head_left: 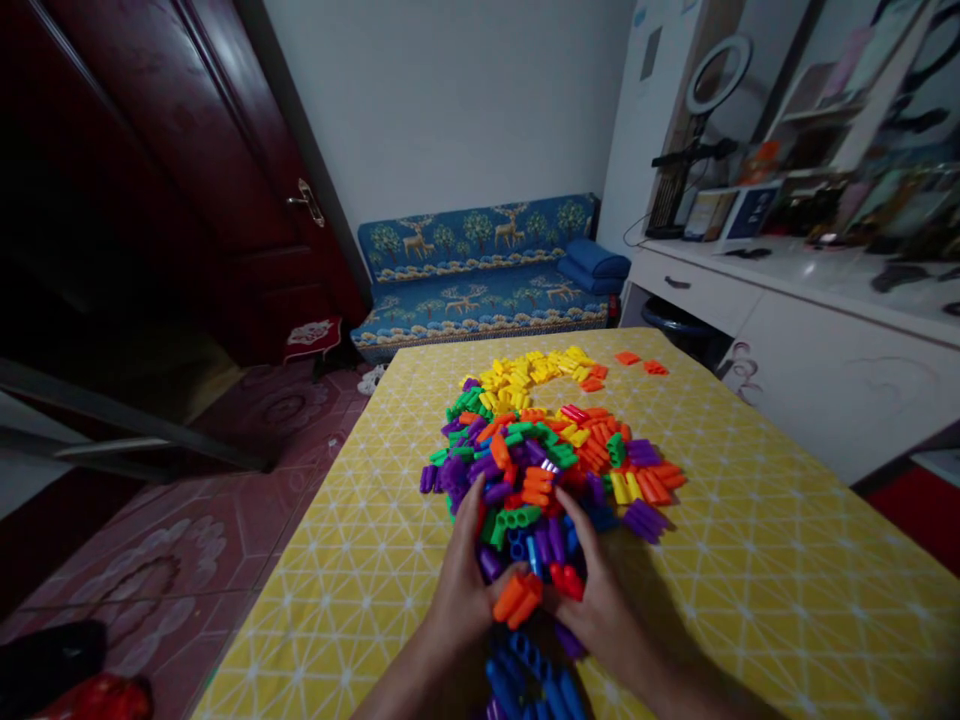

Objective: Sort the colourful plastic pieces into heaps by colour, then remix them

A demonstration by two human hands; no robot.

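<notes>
A mixed heap of tube-shaped plastic building blocks (525, 432), in purple, green, orange, red and blue, lies in the middle of the table. My left hand (466, 575) is cupped against the heap's near left side, fingers reaching forward. Opposite it, my right hand (592, 590) curves round the near right side, so a cluster of blocks sits between both palms. An orange block (517, 598) shows at the thumbs, touching the left one. Blue blocks (532, 675) lie below my wrists, near the bottom edge. The undersides of my fingers are partly hidden by blocks.
Yellow blocks (536, 370) form a band at the far side of the heap, with a few orange blocks (628, 357) beyond it. The table (360, 520) wears a yellow patterned cloth. Behind stand a blue sofa (480, 290) and, right, a white dresser (832, 370).
</notes>
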